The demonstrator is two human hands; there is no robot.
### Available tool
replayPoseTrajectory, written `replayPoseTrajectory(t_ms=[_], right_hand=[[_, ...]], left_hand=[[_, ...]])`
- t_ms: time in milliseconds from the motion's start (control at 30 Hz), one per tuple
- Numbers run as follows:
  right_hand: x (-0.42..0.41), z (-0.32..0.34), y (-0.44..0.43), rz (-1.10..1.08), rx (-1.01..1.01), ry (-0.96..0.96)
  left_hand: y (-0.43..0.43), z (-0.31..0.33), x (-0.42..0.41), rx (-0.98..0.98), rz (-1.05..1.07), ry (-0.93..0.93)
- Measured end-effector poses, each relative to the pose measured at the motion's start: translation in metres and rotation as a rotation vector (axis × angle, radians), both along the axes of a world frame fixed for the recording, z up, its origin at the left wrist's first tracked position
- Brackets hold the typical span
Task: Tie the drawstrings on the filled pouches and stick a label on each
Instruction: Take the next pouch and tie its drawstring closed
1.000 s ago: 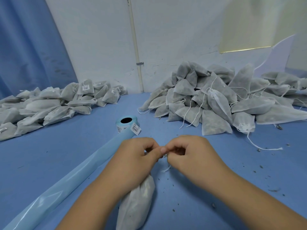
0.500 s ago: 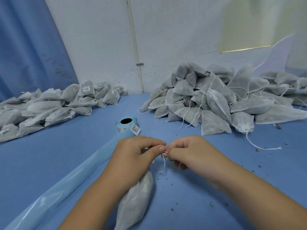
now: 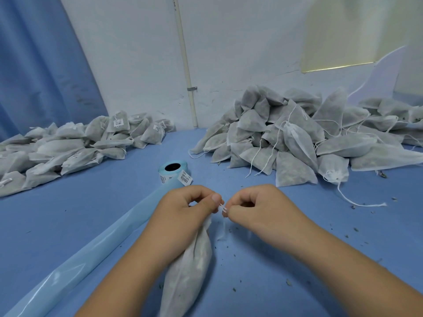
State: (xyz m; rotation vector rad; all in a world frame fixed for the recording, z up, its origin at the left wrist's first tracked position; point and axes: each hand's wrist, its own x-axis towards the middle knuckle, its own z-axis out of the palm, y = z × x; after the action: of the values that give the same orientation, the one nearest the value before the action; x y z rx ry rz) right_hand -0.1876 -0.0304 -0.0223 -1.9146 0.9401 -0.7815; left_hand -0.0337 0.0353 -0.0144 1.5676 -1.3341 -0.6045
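Observation:
A filled white pouch (image 3: pixel 186 273) hangs below my left hand (image 3: pixel 185 211), which grips its gathered neck and pinches the white drawstring (image 3: pixel 223 208) at the thumb. My right hand (image 3: pixel 258 208) pinches the same drawstring just to the right, a short taut piece stretched between the two hands. A loose string end dangles below them. A light blue label roll (image 3: pixel 173 171) stands just beyond my hands, one barcode label sticking out at its right side.
A heap of untied pouches (image 3: pixel 297 138) with loose strings lies at the right back. Labelled pouches (image 3: pixel 68 147) are piled at the left. The roll's blue backing strip (image 3: pixel 75 264) trails toward the near left across the blue table (image 3: pixel 68 209). Dark crumbs dot the table at the right.
My hands have drawn slightly apart, so a short stretch of drawstring now shows between them. The pouch stays hanging under my left hand.

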Motion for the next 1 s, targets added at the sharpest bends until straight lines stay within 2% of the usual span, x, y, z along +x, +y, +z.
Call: replayPoseTrajectory(t_ms=[267, 367, 467, 600, 733, 833, 1000], right_hand=[[0.0005, 0.0035, 0.001, 0.015, 0.057, -0.089], [-0.0005, 0.0061, 0.0033, 0.104, 0.113, -0.096], [-0.0001, 0.0067, 0.0059, 0.142, 0.121, -0.112], [-0.0008, 0.0059, 0.0043, 0.073, 0.112, -0.116], [-0.0005, 0.006, 0.0046, -0.016, 0.013, -0.145], [0.0, 0.0094, 0.0079, 0.013, 0.013, -0.213], [0.0007, 0.006, 0.0083, 0.05, -0.018, -0.143]], left_hand=[[0.0024, 0.0041, -0.0012, 0.077, -0.066, 0.347], [0.0022, 0.0042, -0.0002, 0.08, -0.05, 0.423], [0.0019, 0.0058, 0.0001, 0.057, -0.065, 0.442], [0.0015, 0.0064, 0.0008, 0.021, -0.055, 0.459], [0.0012, 0.0037, 0.0024, -0.016, -0.042, 0.397], [0.0003, 0.002, 0.0021, -0.045, -0.057, 0.347], [-0.0011, 0.0002, 0.0011, -0.069, -0.06, 0.338]])
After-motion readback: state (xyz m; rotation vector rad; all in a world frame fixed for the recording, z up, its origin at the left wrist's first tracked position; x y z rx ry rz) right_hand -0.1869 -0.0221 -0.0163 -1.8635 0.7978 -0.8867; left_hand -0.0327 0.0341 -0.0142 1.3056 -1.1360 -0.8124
